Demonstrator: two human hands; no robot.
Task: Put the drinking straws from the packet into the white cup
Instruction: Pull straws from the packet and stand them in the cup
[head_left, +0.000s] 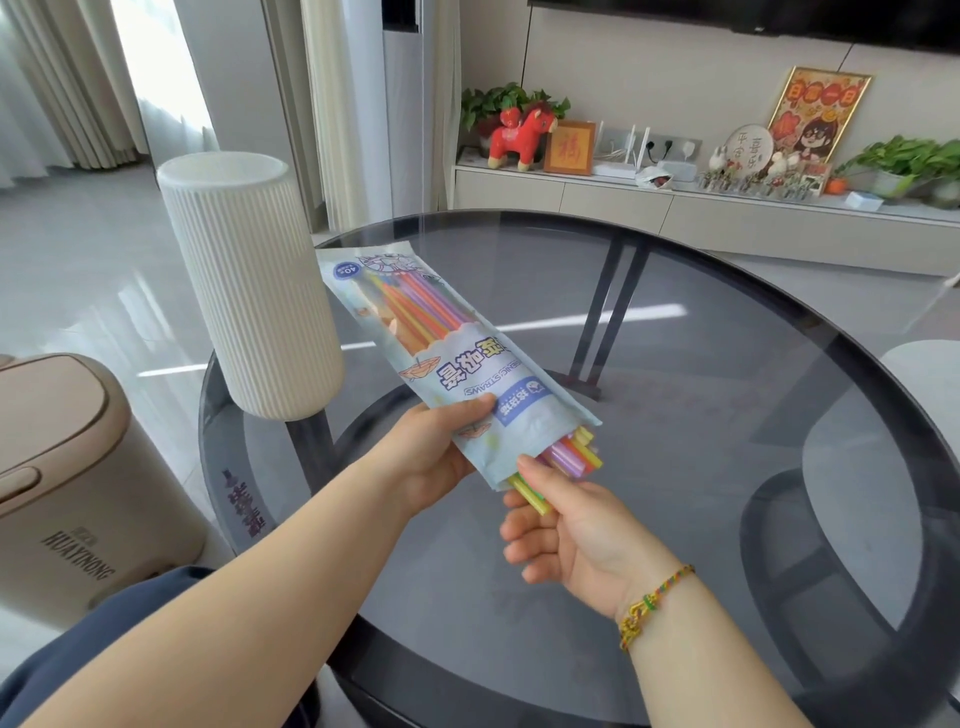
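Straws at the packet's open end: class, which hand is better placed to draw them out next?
The right hand: its fingers already touch the straws poking out, while the left hand is occupied gripping the packet.

pale blue packet (447, 364) held slanted above the table, open end nearest, bright straws (571, 454) poking out, one yellow-green lowest. tall ribbed white cup (249, 291) stands upright at the table's left edge.
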